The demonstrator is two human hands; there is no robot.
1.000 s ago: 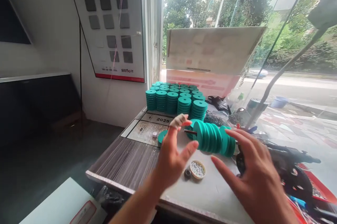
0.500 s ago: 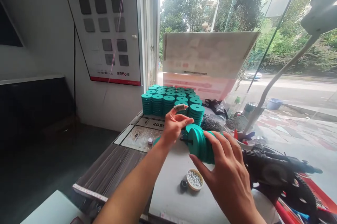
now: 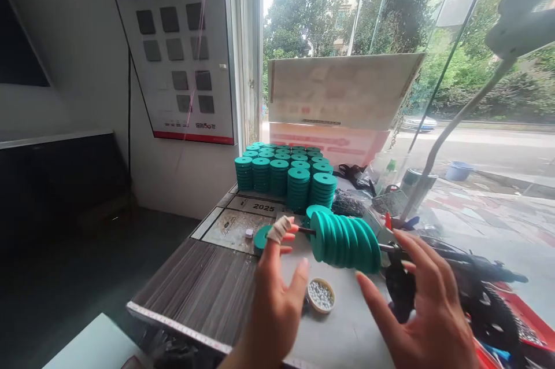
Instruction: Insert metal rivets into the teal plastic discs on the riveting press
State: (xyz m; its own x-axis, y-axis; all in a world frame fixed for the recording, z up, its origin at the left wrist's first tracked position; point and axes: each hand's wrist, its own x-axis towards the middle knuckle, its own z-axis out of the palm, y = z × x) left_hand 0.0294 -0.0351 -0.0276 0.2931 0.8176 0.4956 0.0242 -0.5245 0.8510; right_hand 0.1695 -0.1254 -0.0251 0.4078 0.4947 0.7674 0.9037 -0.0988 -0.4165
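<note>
A row of teal discs [image 3: 344, 242] is threaded side by side on a thin dark rod [image 3: 307, 231], which runs toward the black machine on the right. My left hand [image 3: 277, 299] is open at the rod's left end, thumb apart from the fingers, one finger wrapped in beige tape. Whether its fingertips touch the rod, I cannot tell. My right hand [image 3: 429, 305] is open with nothing in it, just right of the row. Under my left fingers lies a loose teal disc [image 3: 260, 238], partly hidden. A round dish [image 3: 333, 306] of small silvery beads sits below the row.
Several stacks of teal discs [image 3: 298, 187] stand at the back of the table. A black machine [image 3: 446, 270] occupies the right side, with a red tray [image 3: 531, 314] beyond it. A bent lamp arm [image 3: 437, 146] rises before the window. Brown strips [image 3: 195, 276] cover the left front.
My right hand has let go of the disc row and moved right, opening. My left hand has dropped down and toward me from the stacks, its fingers now spread. The discs stay on the rod.
</note>
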